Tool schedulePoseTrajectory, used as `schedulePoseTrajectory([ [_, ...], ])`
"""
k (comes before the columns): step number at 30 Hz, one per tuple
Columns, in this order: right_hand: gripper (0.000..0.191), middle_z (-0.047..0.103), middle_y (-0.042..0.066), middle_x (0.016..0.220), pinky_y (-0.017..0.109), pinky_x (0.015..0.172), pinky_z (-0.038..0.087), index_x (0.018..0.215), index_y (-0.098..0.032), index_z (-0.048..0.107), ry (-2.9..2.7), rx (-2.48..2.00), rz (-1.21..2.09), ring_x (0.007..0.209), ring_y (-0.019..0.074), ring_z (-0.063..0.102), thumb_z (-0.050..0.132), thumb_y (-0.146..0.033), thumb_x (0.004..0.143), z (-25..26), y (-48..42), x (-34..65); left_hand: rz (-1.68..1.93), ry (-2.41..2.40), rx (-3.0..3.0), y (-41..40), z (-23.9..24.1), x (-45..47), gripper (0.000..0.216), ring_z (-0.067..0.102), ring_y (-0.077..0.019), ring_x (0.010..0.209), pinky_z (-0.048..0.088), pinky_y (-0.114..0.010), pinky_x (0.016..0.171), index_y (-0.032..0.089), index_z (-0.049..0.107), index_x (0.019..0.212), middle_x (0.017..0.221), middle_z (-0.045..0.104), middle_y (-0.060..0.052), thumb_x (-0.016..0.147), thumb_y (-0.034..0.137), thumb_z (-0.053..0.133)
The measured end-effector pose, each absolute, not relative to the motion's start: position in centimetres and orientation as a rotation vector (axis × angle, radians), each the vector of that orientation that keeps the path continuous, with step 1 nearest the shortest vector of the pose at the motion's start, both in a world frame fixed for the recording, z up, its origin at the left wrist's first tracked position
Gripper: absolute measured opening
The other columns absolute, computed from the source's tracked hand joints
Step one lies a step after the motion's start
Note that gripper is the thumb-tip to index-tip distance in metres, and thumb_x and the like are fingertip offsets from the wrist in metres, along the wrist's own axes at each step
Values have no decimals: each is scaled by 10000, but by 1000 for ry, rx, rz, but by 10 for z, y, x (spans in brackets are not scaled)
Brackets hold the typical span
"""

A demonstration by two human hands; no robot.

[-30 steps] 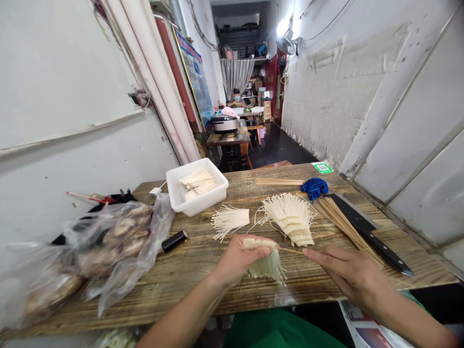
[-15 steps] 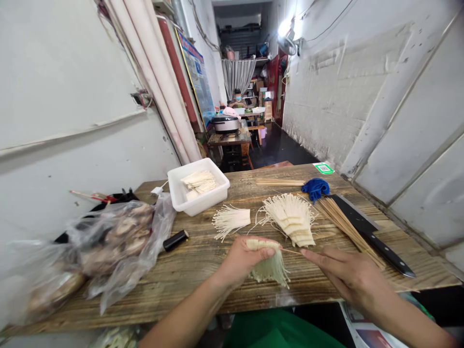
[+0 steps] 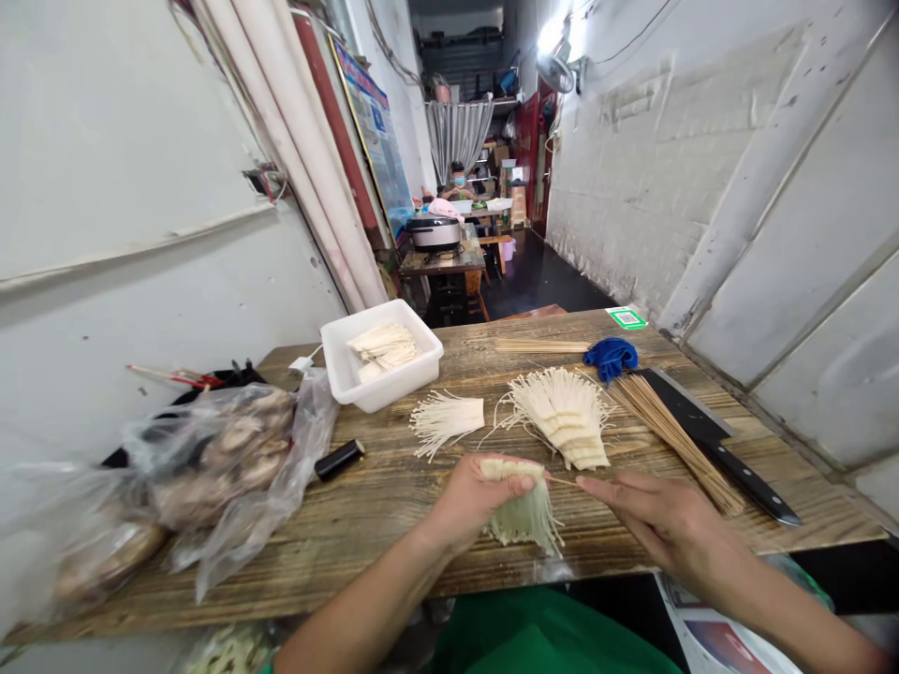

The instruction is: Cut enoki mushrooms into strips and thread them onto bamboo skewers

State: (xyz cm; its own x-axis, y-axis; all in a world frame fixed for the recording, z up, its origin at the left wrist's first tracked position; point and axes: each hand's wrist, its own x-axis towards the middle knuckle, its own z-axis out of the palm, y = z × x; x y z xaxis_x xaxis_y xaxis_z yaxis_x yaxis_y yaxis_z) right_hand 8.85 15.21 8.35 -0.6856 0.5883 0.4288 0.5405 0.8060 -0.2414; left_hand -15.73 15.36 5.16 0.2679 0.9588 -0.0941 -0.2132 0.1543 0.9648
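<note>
Head view landmark: a fanned enoki pile on the wooden surface.
Left hand: pinching an enoki bunch, stems hanging, on the wearer's side of the pile.
Right hand: gripping a thin skewer that reaches the held bunch, also on the pile's near side.
Flat enoki bunch: just left of the pile.
White tub: beyond the pile, leftward, enoki inside.
Skewer bundle and knife: right of the pile.
Blue cloth: behind the pile, rightward.
</note>
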Motion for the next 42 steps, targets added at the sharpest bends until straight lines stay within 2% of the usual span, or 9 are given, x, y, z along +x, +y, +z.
schedulePoseTrajectory([
  [4,389,660,55,828,216,589,490,1274,-225,568,-2459,-829,179,677,114,620,392,-134,939,84,154,92,1047,895,1044,153,57,-157,445,687,-248,889,502,-362,875,128,739,963,964,744,-111,611,389,811],
  [8,396,650,42,799,222,567,486,1284,-235,554,-2449,-822,190,666,116,621,397,-126,938,88,153,95,1062,831,1069,151,63,-160,534,664,-263,979,481,-391,924,134,685,1097,1053,719,-121,632,368,804],
  [15,433,678,43,932,215,621,513,1313,-281,523,-2454,-788,236,773,119,651,408,-111,931,92,149,98,1015,883,1304,148,70,-162,397,664,-262,957,494,-360,893,136,752,941,1005,736,-102,726,466,699],
  [21,436,678,49,918,229,653,522,1326,-295,514,-2500,-789,324,787,127,651,408,-131,936,94,150,102,962,804,1251,145,70,-158,362,674,-241,946,507,-329,850,177,746,977,1028,730,-92,732,441,705],
  [29,436,678,54,849,234,625,518,1328,-282,522,-2506,-773,329,741,137,648,408,-141,932,98,150,101,928,784,1246,145,73,-152,358,681,-218,877,497,-296,778,151,747,968,1019,730,-110,731,417,712],
  [35,412,681,55,805,252,627,529,1302,-283,552,-2466,-803,358,709,143,648,412,-160,934,98,151,104,924,772,1186,146,72,-152,473,669,-250,947,482,-341,852,144,703,1080,1067,711,-134,699,423,742],
  [42,369,692,58,802,242,626,529,1266,-277,589,-2425,-780,452,694,141,650,471,-200,925,100,151,103,889,760,1311,145,77,-153,457,663,-237,929,478,-328,838,116,715,1044,1055,715,-135,735,451,700],
])
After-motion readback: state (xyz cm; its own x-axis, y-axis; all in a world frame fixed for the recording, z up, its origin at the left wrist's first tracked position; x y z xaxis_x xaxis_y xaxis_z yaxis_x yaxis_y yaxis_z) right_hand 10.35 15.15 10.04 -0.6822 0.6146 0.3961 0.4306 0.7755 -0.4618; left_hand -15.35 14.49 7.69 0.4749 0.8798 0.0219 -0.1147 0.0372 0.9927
